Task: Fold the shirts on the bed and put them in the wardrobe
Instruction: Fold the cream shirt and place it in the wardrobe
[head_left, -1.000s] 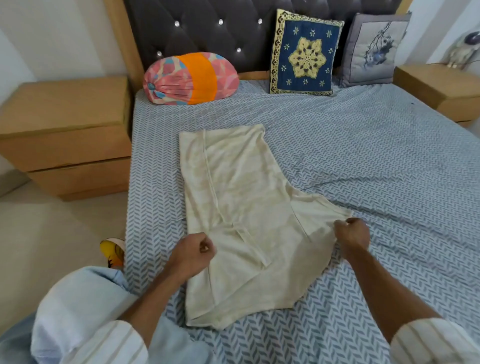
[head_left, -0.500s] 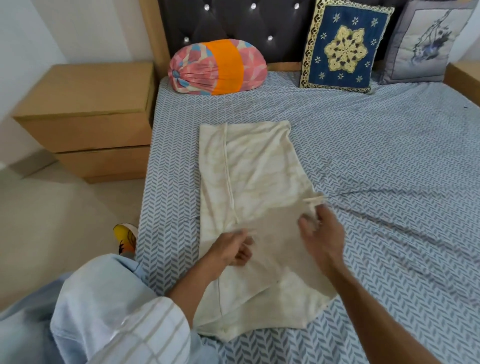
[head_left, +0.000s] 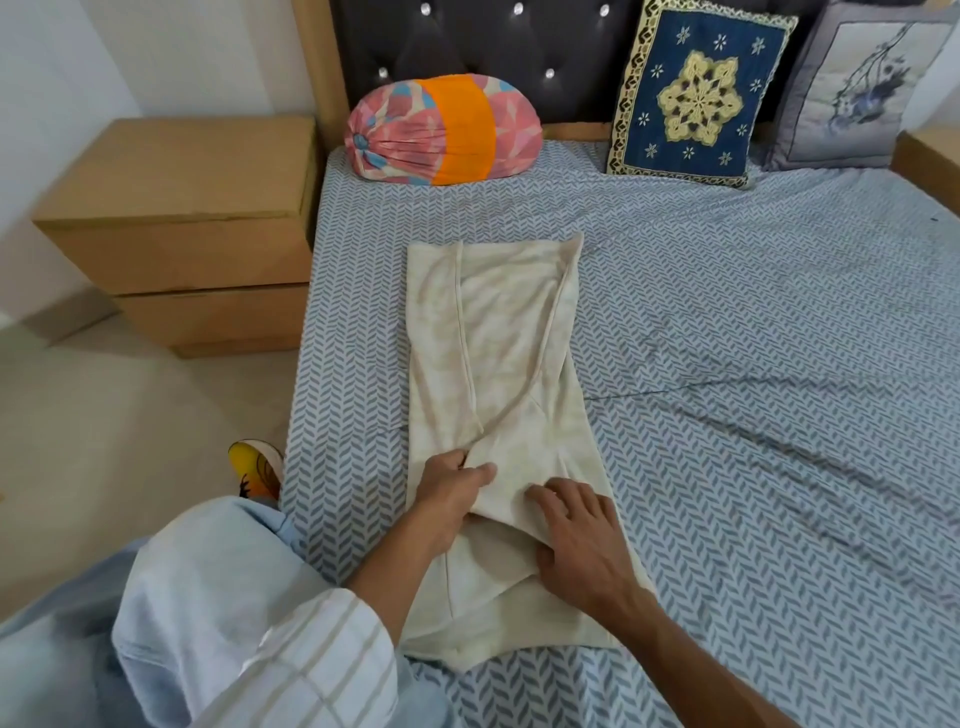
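The left hand (head_left: 451, 486), low in the middle of the frame, pinches a fold of the cream shirt (head_left: 498, 364) between thumb and curled fingers. Just to its right, the right hand (head_left: 582, 540) lies on the shirt with its fingers spread and fairly straight, pressing the folded-over flap down; its thumb tucks against the flap's edge.

The shirt lies lengthwise on the bed (head_left: 753, 415), both sides folded inward into a long narrow strip that runs from the hands toward the upper middle of the frame. It bears no print or label that can be read.

The bed sheet is grey-blue with a herringbone pattern. At the top of the frame a pink and orange bolster (head_left: 441, 132), a blue star cushion (head_left: 696, 93) and a grey flower cushion (head_left: 862, 88) lean against the dark tufted headboard (head_left: 467, 41). A wooden bedside cabinet (head_left: 182, 228) stands at upper left.
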